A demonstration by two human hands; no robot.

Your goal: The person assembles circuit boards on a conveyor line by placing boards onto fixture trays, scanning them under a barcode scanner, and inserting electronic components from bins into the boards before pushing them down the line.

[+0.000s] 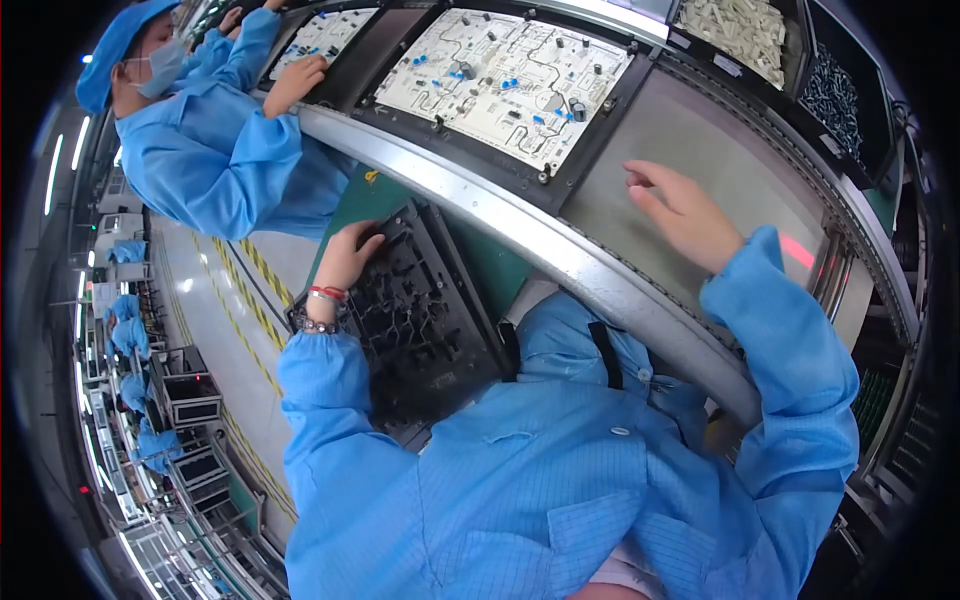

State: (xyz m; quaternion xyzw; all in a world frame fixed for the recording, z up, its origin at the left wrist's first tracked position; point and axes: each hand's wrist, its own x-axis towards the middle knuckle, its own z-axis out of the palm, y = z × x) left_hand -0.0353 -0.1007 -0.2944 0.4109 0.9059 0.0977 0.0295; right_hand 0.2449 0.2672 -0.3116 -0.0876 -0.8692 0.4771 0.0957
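Note:
My left hand (348, 258), with bracelets at its wrist, grips the upper left edge of a black circuit-board carrier (425, 350). That carrier has many recesses and cut-outs, and it stands tilted beside the metal rail (480, 205), on my side. My right hand (685, 215) hovers over the grey conveyor surface (690, 125), its fingers apart and slightly bent, with nothing seen in them. Left of that hand, a white circuit board (500, 85) with blue, black and grey parts lies in a black frame on the line.
A co-worker in blue (215, 150) stands at the left, one hand by another white board (318, 45). Bins of pale parts (735, 40) and dark, pin-like parts (832, 100) stand at the far right. A green surface (500, 270) shows behind the carrier.

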